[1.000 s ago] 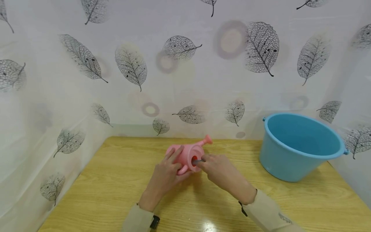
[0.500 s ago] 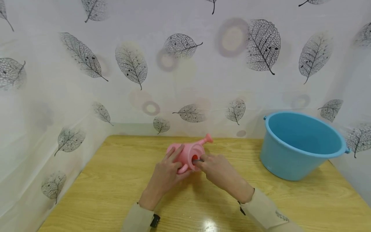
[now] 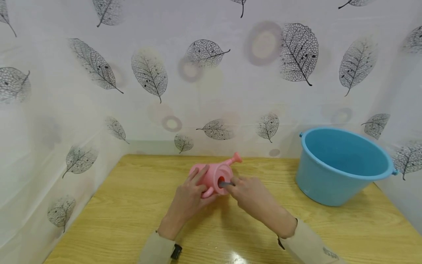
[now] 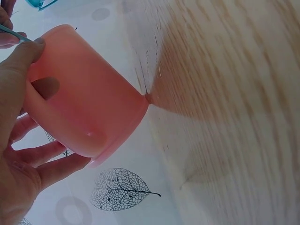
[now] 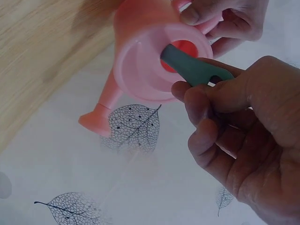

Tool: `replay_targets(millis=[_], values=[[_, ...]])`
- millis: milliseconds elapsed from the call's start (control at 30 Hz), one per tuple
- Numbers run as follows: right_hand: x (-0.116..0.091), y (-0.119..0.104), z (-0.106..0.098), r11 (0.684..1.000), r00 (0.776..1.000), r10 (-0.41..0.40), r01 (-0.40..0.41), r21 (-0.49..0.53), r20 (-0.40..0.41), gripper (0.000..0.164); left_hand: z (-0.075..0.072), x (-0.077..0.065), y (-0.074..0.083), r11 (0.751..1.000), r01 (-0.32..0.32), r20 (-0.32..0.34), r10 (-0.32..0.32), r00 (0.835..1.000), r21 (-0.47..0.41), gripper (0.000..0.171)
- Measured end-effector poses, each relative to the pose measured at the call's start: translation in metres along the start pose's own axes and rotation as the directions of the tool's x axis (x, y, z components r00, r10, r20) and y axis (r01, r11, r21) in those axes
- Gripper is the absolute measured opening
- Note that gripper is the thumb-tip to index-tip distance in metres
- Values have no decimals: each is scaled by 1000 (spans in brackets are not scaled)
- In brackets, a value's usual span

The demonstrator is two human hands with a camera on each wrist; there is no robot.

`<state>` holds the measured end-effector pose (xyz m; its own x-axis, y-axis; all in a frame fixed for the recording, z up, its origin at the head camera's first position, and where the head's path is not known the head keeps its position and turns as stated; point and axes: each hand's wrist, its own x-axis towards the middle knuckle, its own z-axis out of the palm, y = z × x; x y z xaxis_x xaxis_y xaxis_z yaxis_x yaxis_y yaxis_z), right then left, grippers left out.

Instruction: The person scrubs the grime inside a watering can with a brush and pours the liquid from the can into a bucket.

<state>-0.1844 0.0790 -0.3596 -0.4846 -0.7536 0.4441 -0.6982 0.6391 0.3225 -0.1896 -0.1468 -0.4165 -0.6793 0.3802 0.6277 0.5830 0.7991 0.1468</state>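
A pink toy watering can (image 3: pixel 207 178) lies tilted on its side, its round opening facing right and its spout pointing to the back right. My left hand (image 3: pixel 187 200) holds it from the left, thumb near the rim and fingers around the body and handle, as the left wrist view also shows. Between thumb and fingers of my right hand (image 5: pixel 253 126) is pinched a flat grey-green handle (image 5: pixel 190 65) with a hole near its end. That tool's other end goes into the can's red-looking opening, so its working part is hidden.
A large blue bucket (image 3: pixel 329 190) stands upright at the right of the wooden table (image 3: pixel 132 205). Behind and at the sides hangs a white sheet (image 3: pixel 211 91) printed with leaves.
My right hand has drawn back slightly to the right, and more of the grey-green handle shows outside the opening. The left hand and watering can stay in place.
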Motion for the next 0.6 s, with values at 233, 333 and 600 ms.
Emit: replay_targets(millis=[233, 333, 600], values=[[-2, 0, -9, 1000, 1000, 6, -6, -27, 3, 28, -1, 1, 2, 1000, 14, 17, -14, 1000, 1, 45], [-2, -1, -10, 1000, 1000, 15, -15, -23, 13, 27, -2, 1, 2, 1000, 15, 25, -15, 1000, 6, 45], [0, -2, -8, 999, 999, 28, -28, -24, 25, 27, -1, 1, 2, 1000, 11, 16, -11, 1000, -1, 45]])
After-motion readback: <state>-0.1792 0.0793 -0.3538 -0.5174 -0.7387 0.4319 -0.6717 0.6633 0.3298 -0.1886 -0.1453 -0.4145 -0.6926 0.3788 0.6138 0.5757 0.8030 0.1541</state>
